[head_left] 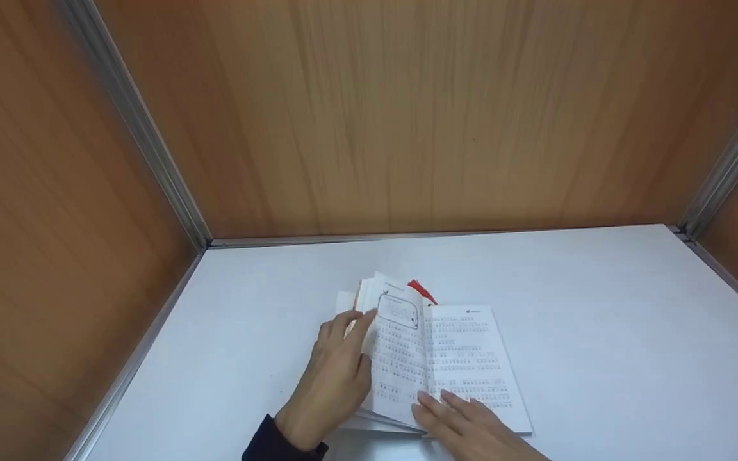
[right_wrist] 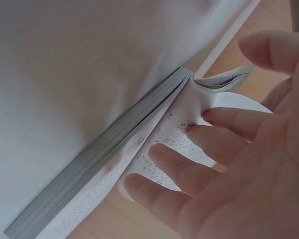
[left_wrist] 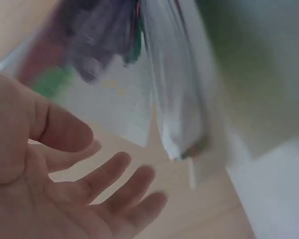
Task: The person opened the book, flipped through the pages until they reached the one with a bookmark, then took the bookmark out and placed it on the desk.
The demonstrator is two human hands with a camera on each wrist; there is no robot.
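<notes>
Open white paperback book point(head_left: 436, 358) of printed text lies on the white tabletop point(head_left: 599, 320). The left hand point(head_left: 337, 378) props the raised left-hand pages with relaxed, straight fingers, keeping them from falling. The right hand point(head_left: 471, 426) lies flat, fingers straight, pinning the right page.

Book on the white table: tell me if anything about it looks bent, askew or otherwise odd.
The book lies open and slightly skewed on the table. Its left pages fan up loose under the left hand, while the right hand presses the right page flat. A red bit pokes out behind the top edge; nothing looks torn.
</notes>
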